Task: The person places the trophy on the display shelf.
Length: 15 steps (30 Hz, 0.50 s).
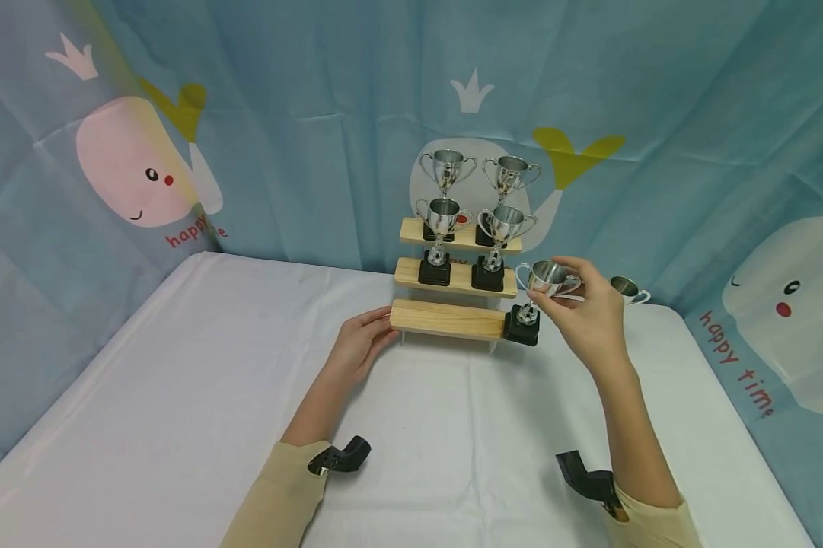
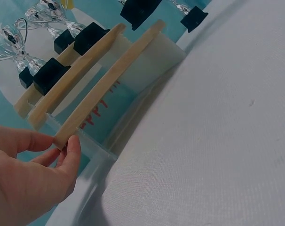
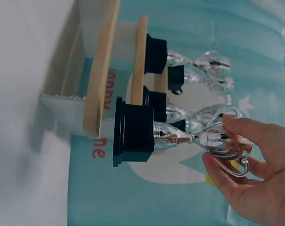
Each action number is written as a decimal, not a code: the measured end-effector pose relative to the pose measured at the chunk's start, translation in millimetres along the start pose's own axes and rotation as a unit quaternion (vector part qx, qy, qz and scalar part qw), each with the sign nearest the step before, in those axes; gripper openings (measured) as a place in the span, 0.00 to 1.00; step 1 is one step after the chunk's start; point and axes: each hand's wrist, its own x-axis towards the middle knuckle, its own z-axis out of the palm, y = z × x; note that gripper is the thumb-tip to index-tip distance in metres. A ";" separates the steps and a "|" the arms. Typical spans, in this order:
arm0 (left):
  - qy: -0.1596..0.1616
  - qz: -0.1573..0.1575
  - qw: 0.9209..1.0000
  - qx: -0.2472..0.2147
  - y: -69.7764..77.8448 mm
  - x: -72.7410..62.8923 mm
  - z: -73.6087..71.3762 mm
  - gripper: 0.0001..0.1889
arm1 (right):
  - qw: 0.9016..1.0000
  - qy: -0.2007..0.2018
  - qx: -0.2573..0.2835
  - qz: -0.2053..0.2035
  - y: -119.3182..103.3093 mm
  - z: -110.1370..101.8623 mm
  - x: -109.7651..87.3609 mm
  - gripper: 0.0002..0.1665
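A three-step wooden display stand (image 1: 445, 320) with clear side supports stands at the back of the table. My left hand (image 1: 362, 342) pinches the left end of its lowest board, thumb below and fingers above in the left wrist view. By its cup, my right hand (image 1: 592, 312) holds a silver trophy (image 3: 217, 142) upright. The trophy's black base (image 3: 133, 133) is just off the right end of the lowest board. Two trophies (image 1: 435, 236) stand on the middle board and two more (image 1: 507, 175) on the top board.
Another silver trophy (image 1: 626, 288) stands behind my right hand, partly hidden by it. White cloth (image 1: 247, 380) covers the table, and a blue curtain (image 1: 301, 137) with printed whales hangs right behind the stand.
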 end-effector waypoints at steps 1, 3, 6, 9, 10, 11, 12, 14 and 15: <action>0.000 0.000 1.000 0.001 -0.1 0.0 -0.2 0.23 | 1.000 -0.002 0.003 -0.002 -1.2 1.6 0.3 0.35; 0.000 0.001 1.000 0.001 -0.4 -0.1 -0.6 0.23 | 1.000 -0.006 0.008 -0.004 -3.3 4.3 1.0 0.35; 0.000 0.006 1.000 0.002 -0.8 -0.7 -0.7 0.23 | 1.000 -0.013 0.022 -0.005 -7.0 7.9 1.7 0.34; 0.000 0.014 1.000 0.003 -0.6 -1.6 -0.4 0.23 | 0.999 -0.021 0.033 -0.005 -11.1 12.1 2.4 0.34; -0.001 0.015 1.000 0.002 -0.5 -1.7 -0.2 0.23 | 0.999 -0.024 0.036 -0.005 -12.5 13.7 2.8 0.34; -0.003 0.018 1.000 0.002 -0.4 -1.9 -0.2 0.23 | 0.999 -0.026 0.039 -0.005 -13.7 15.4 3.3 0.34; -0.004 0.017 1.000 0.000 -0.2 -2.1 -0.2 0.23 | 0.999 -0.029 0.042 -0.006 -14.9 17.2 3.8 0.34; -0.008 0.017 1.000 -0.001 0.0 -2.4 -0.2 0.23 | 0.998 -0.034 0.048 -0.006 -16.8 20.6 4.8 0.35; -0.012 0.016 1.000 -0.002 -0.2 -2.2 -0.6 0.23 | 0.998 -0.035 0.049 -0.006 -17.6 22.1 5.2 0.35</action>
